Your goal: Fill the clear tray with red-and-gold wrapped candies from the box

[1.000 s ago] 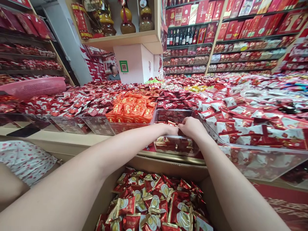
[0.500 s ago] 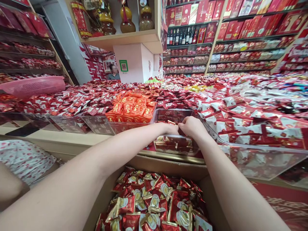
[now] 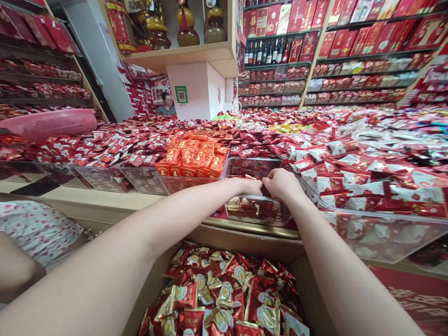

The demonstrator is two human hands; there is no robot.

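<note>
Both my hands reach into a clear plastic bin (image 3: pixel 257 163) on the counter. A few red-and-gold wrapped candies (image 3: pixel 242 210) show through its front wall. My left hand (image 3: pixel 252 186) is low inside, its fingers hidden behind the rim and my right hand. Beside it, my right hand (image 3: pixel 283 183) has its knuckles raised and fingers curled downward. Whatever lies in those fingers cannot be made out. Below my forearms, an open cardboard box (image 3: pixel 241 238) holds many red-and-gold candies (image 3: pixel 224 294) with durian pictures on the wrappers.
Left of the bin lie orange packets (image 3: pixel 196 156); to its right, a bin (image 3: pixel 385 224) heaped with red-and-white packets. A pink basket (image 3: pixel 52 125) sits far left. A person in a spotted garment (image 3: pixel 38 228) is close on my left. A wooden shelf (image 3: pixel 182 58) overhangs the counter.
The view has shifted slightly, so most things sit a little further right. Both hands stay in the bin with almost no visible movement.
</note>
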